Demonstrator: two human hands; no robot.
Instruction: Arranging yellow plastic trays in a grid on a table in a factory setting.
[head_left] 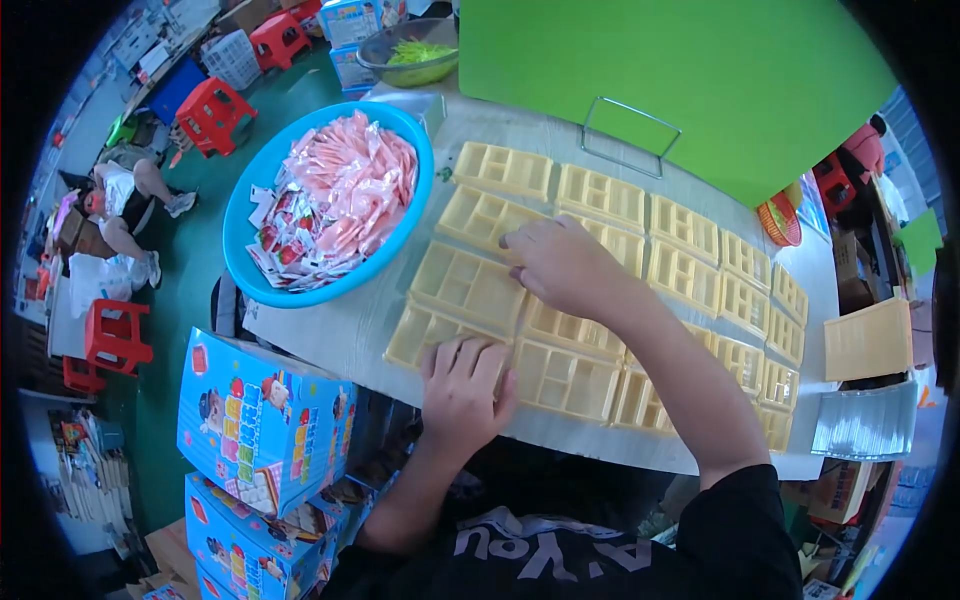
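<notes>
Rows of pale yellow plastic compartment trays (505,168) cover much of the table. My left hand (465,392) rests palm down over the nearest tray at the left (412,335), its fingers a little apart and the thumb out to the side. Farther up, my right hand (565,265) reaches across the trays. Its bent fingers meet near the right end of a second-row tray (480,215), next to the corner of the tray below (465,285). Whatever lies between those fingertips is too hidden to make out.
A blue basin (428,190) of pink and printed sachets (345,180) stands left of the trays. Behind is a green board (680,80) with a wire stand (630,135). Blue printed cartons (250,410) are stacked at lower left. A person (125,195) sits far left near red stools (215,115).
</notes>
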